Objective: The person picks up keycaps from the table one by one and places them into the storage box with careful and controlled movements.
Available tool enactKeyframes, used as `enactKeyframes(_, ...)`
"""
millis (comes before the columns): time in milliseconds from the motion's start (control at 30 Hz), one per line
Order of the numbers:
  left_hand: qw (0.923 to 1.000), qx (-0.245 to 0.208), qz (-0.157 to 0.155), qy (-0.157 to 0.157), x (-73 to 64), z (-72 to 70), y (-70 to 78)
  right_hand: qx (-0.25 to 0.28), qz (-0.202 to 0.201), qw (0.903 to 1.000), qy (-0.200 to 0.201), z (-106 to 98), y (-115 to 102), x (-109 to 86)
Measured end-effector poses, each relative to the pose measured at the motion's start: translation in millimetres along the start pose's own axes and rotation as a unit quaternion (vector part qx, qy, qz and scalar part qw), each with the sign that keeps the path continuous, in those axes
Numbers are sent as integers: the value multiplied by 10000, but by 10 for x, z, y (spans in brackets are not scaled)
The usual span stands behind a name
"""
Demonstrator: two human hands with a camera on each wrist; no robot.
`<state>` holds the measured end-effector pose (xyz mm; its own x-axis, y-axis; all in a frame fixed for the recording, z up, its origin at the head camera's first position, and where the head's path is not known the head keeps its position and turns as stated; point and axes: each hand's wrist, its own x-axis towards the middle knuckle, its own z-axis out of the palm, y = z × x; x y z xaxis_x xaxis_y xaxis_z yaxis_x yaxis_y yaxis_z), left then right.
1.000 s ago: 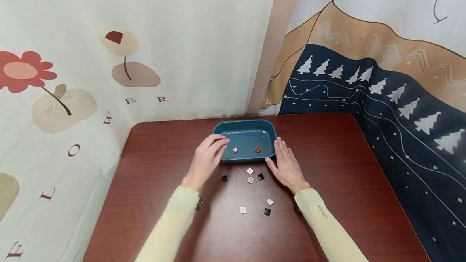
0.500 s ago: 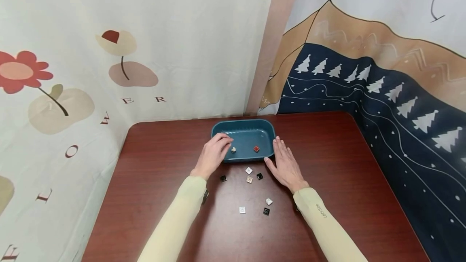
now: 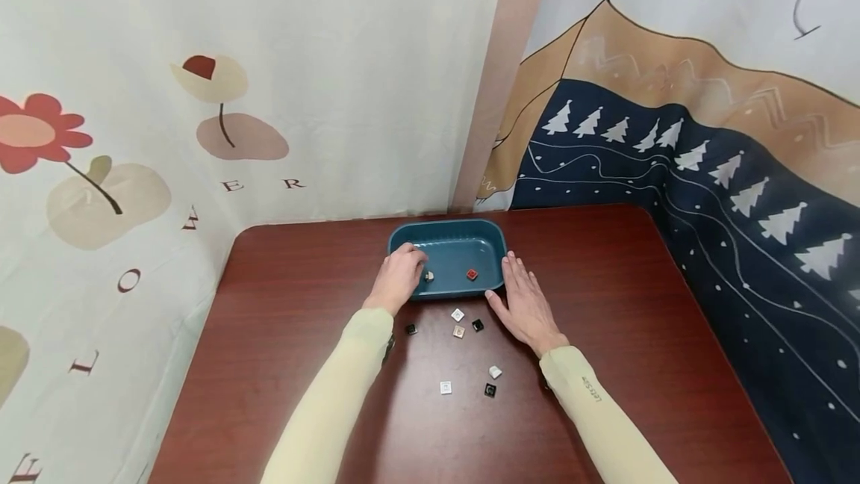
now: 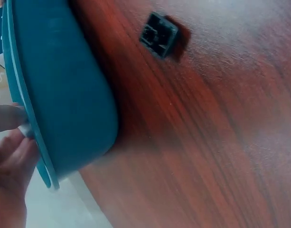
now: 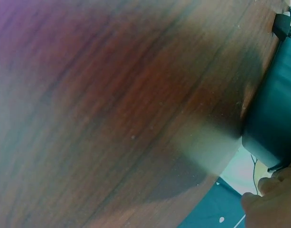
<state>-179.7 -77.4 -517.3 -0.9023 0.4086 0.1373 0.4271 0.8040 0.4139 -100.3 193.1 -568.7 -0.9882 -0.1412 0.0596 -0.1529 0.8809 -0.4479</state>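
Note:
My left hand (image 3: 399, 276) reaches over the left side of a blue-green tray (image 3: 493, 234), fingers curled down inside its rim. In the left wrist view, thumb and fingers pinch a small pale keycap (image 4: 25, 129), mostly hidden by the fingers and rim. Close by the fingertips, a cream and dark keycap (image 3: 430, 276) lies in the tray, and a red keycap (image 3: 472, 274) sits farther right. My right hand (image 3: 528, 308) rests with straight fingers along the tray's right side, its thumb near the front corner.
In front of the tray lie a black keycap (image 3: 411, 329), a white keycap (image 3: 457, 314), a beige keycap (image 3: 459, 332) and another black keycap (image 3: 478, 325). Nearer are two more white keycaps (image 3: 446, 388) and a black one (image 3: 490, 390). Printed curtains (image 3: 349, 95) hang behind the brown table (image 3: 618, 305).
My left hand has moved right and slightly forward, deeper over the tray, its fingers turning downward. The right hand has stayed against the tray's side.

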Motion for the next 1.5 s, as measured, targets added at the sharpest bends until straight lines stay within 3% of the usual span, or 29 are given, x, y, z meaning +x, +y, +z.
enactKeyframes(133, 9994, 149, -239, -177, 23, 20, -1, 11, -16, 10000, -50, 10, -12, 5)
enactKeyframes(367, 9993, 98, -308, -187, 40, 70, -20, 12, 6, 10000, 0, 12, 5, 2)
enactKeyframes(500, 9998, -2, -206, 28, 23, 84, -16, 11, 10, 10000, 6, 4, 30, 1)
enactKeyframes(600, 9991, -19, 18, 425, -42, 70, -20, 13, 1, 10000, -2, 8, 28, 4)
enactKeyframes(800, 9886, -144, 494, 1418, -258, 74, -33, -21, 10, 10000, -34, 6, 33, -5)
enactKeyframes(933, 9823, -162, 644, 1751, -449, 71, -64, -31, -1, 10000, -49, -10, 14, 1)
enactKeyframes(1100, 9803, -194, 733, 1826, -704, 63, -99, -46, -7, 10000, -83, -36, 1, -3)
enactKeyframes(1333, 9739, -95, 1209, 1917, -1029, 86, -183, -63, 0, 9999, -93, -38, 2, -17)
enactKeyframes(1500, 9733, 11, 1438, 1789, -1206, 102, -227, -48, -10, 10000, -70, -33, -11, -12)
